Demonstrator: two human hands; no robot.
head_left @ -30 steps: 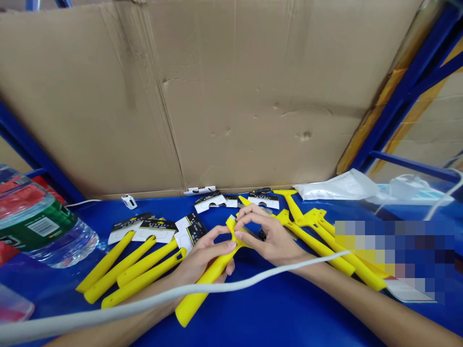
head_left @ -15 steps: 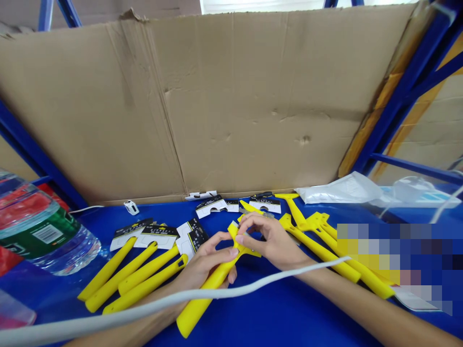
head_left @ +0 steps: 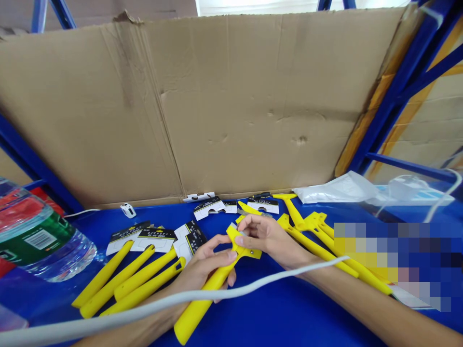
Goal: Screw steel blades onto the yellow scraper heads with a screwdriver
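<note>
A yellow scraper [head_left: 197, 308] with a long handle and a T-shaped head slants across the middle of the head view. My left hand [head_left: 208, 265] grips it where the handle meets the head, thumb on top. My right hand [head_left: 262, 241] pinches the scraper's head between thumb and fingers; a small pale edge shows there, too small to make out. Left of my hands lie several yellow handles [head_left: 135, 274] with black-and-white cards [head_left: 155, 238] by their far ends. More yellow scrapers [head_left: 321, 248] with T-shaped heads lie to the right.
A large water bottle [head_left: 47, 241] stands at the left. A white cable [head_left: 152, 313] crosses in front of my forearms. Scissors, partly hidden, and more cards [head_left: 210, 207] lie behind my hands. A white plastic bag [head_left: 336, 188] rests against the cardboard wall [head_left: 253, 106].
My right fingers have shifted slightly on the scraper's head, so more of the head shows. My left hand keeps its grip. The view has shifted slightly.
</note>
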